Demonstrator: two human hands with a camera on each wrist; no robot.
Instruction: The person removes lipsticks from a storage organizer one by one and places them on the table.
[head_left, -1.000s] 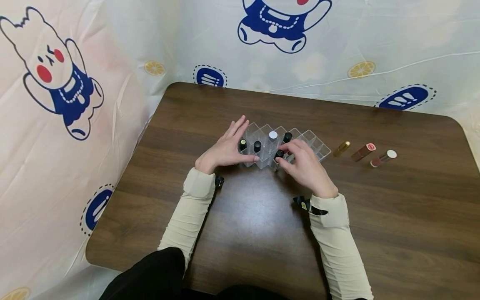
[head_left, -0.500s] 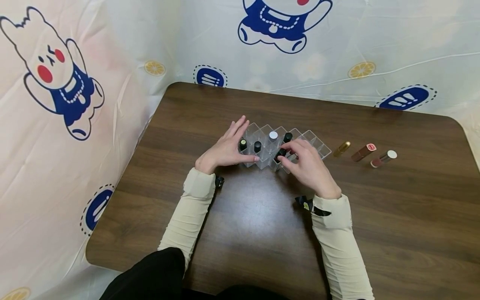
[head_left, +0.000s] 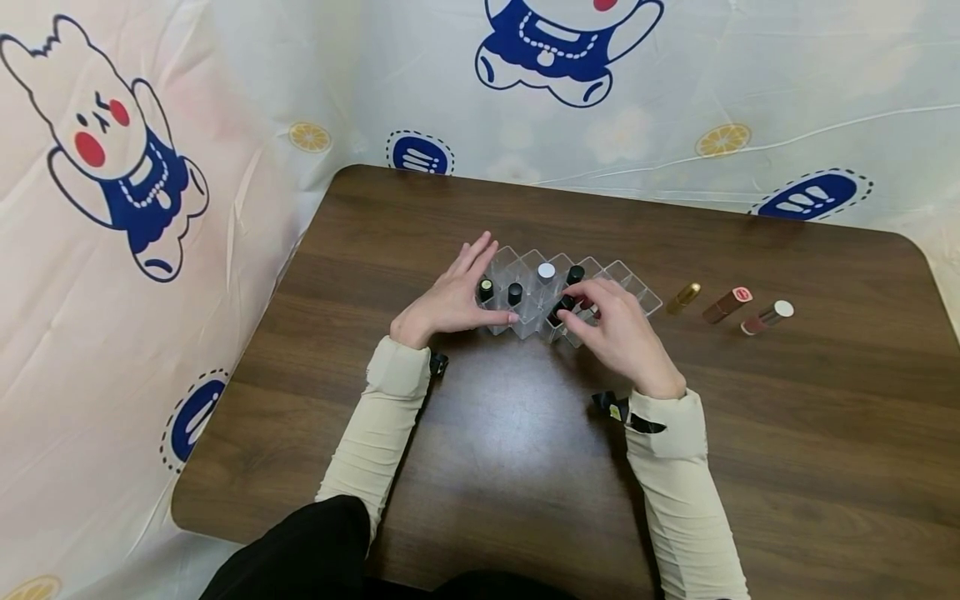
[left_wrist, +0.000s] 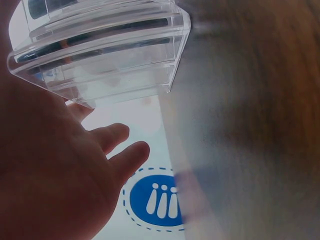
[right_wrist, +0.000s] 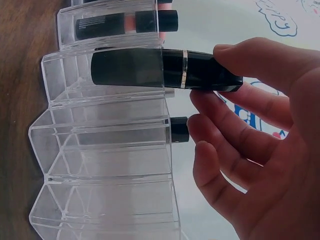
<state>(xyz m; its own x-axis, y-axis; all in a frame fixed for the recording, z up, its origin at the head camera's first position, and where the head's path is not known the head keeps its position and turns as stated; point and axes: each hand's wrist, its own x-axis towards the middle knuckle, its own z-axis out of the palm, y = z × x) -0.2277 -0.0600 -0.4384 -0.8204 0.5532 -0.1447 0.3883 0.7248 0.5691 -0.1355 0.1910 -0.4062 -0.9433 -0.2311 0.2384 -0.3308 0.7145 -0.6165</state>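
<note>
A clear stepped lipstick organizer (head_left: pixel 531 258) stands on the table between both hands. My right hand (head_left: pixel 617 337) pinches the upper end of a black lipstick (right_wrist: pixel 205 70) between thumb and fingers. In the right wrist view the tube's lower part sits inside a compartment, a thin silver band showing just outside the rim. At the organizer's left end, my left hand (head_left: pixel 450 302) touches it with fingers stretched out and thumb along its front. Other tubes stand in compartments: a white-capped one (head_left: pixel 546 272), a black-capped one (head_left: pixel 575 275) and more dark caps to the left.
To the right of the organizer lie a gold tube (head_left: pixel 684 297), a brownish-red lipstick (head_left: pixel 727 305) and a lip gloss-like tube with a pale cap (head_left: pixel 767 317). The wooden table (head_left: pixel 480 500) meets a printed curtain (head_left: pixel 637 142) at the back and left.
My right hand has shifted slightly to the right with the black lipstick, which leans a little more. The left hand and the organizer have stayed put.
</note>
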